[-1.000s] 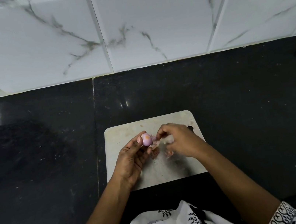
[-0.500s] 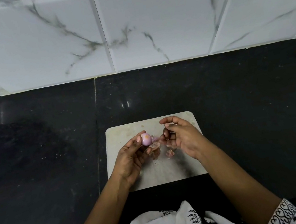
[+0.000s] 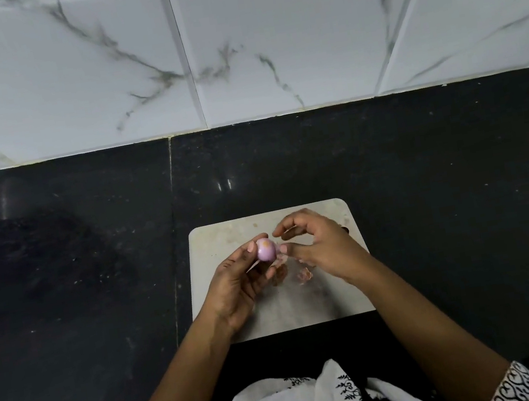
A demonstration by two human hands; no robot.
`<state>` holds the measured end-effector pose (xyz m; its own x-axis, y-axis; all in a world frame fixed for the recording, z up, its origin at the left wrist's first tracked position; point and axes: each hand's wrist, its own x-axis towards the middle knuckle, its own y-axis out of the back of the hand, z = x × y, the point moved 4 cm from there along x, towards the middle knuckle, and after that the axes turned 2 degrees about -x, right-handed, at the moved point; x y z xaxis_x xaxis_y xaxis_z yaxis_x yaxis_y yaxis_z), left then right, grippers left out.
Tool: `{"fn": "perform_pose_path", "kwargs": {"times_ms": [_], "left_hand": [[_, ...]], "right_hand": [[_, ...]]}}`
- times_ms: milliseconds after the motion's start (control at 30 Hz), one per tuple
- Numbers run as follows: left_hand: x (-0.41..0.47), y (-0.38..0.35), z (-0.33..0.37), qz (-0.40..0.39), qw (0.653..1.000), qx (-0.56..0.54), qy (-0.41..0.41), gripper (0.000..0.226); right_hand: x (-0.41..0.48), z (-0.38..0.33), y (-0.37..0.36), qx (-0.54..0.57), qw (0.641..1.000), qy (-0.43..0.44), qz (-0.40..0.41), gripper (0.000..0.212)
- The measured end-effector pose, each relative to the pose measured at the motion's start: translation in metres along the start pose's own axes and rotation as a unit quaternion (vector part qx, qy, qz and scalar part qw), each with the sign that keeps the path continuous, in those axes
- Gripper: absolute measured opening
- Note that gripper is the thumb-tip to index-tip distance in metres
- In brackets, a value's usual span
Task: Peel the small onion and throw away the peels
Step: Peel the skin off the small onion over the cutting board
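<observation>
Above board (image 3: 224,238), left hand (image 3: 235,284) holding onion (image 3: 265,249), peels (image 3: 304,275) beneath

I am looking down at a kitchen worktop: a dark, polished stone counter (image 3: 430,208) with pale flecks runs back to a wall of glossy white tiles (image 3: 300,38) veined in grey like marble, the sort of backsplash a cooking space has. A pale, stained cutting board (image 3: 227,237) lies on the counter near its front edge, with a small onion (image 3: 265,249) held just above it and pinkish peels (image 3: 304,275) lying on it, so I read this as a place where food is prepared.
</observation>
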<state>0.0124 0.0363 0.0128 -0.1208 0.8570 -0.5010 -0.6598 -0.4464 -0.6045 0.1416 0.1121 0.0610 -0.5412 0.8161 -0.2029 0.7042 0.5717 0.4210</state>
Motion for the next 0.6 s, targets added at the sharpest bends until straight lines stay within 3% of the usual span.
{"fn": "perform_pose_path", "kwargs": {"times_ms": [100,200,600], "left_hand": [[0.001,-0.001,0.000,-0.009,1.000,0.017,-0.009,0.028],[0.002,-0.001,0.002,-0.021,0.999,0.015,-0.023,0.029],[-0.002,-0.006,0.004,-0.020,0.998,-0.008,-0.054,0.037]], "right_hand": [[0.000,-0.011,-0.008,-0.038,0.992,0.117,0.013,0.024],[0.000,-0.015,-0.011,-0.088,0.979,0.177,0.046,0.021],[-0.008,-0.014,-0.010,-0.065,0.969,0.221,0.086,0.014]]}}
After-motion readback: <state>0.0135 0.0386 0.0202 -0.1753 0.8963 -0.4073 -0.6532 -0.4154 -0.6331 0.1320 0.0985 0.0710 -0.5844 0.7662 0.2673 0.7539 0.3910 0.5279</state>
